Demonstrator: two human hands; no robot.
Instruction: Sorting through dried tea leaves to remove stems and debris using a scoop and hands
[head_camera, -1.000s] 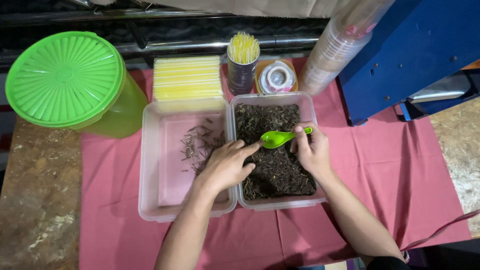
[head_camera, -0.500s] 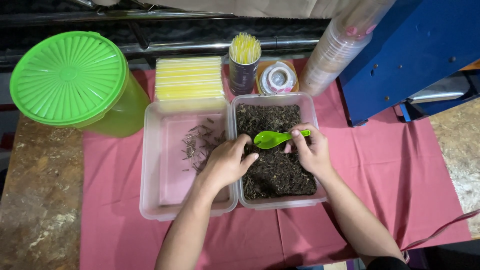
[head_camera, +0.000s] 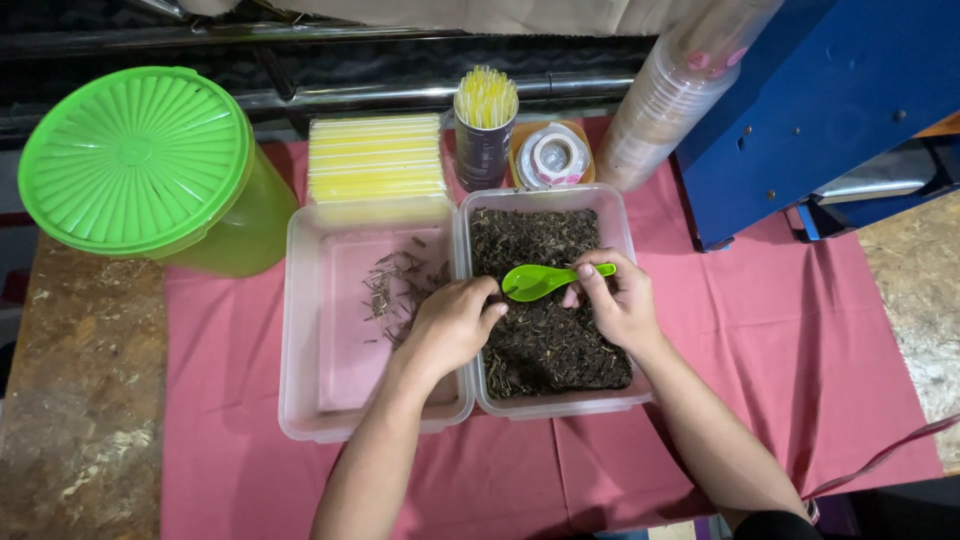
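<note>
My right hand (head_camera: 618, 303) grips a bright green plastic spoon (head_camera: 540, 281) by its handle, bowl pointing left, just above a clear tub (head_camera: 610, 208) filled with dark dried tea leaves (head_camera: 545, 335). My left hand (head_camera: 452, 325) rests with curled fingers on the shared rim of the two tubs, fingertips touching the dark leaves beside the spoon's bowl. The clear tub on the left (head_camera: 320, 330) holds only a small scatter of thin brown twigs (head_camera: 398, 290).
A lime-green lidded bucket (head_camera: 140, 165) stands at the far left. Behind the tubs are a pack of yellow straws (head_camera: 375, 158), a cup of straws (head_camera: 485, 125), a tape roll (head_camera: 553, 157) and stacked clear cups (head_camera: 668, 105). A blue machine (head_camera: 820, 95) stands right. Pink cloth (head_camera: 780, 330) covers the table.
The spoon has dropped slightly and moved left toward my left hand. My left fingers have curled tighter at the leaves' edge.
</note>
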